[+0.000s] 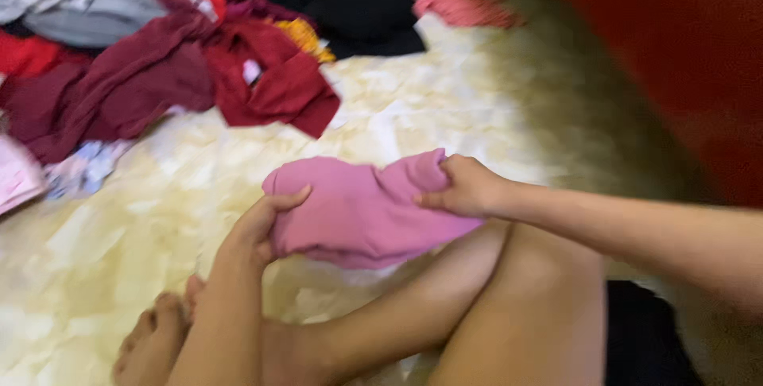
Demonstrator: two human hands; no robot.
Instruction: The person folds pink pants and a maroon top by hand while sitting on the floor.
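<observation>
Heap of maroon, red and black clothes (159, 60) piled at far-left of pale marbled floor (413, 108). Pink garment (362, 211) held above bent legs: left hand (258, 231) clasped on left edge, right hand (469, 187) pinched closed on right edge.

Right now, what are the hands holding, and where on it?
A folded pink garment: the left hand grips its left edge, the right hand pinches its upper right corner.
</observation>
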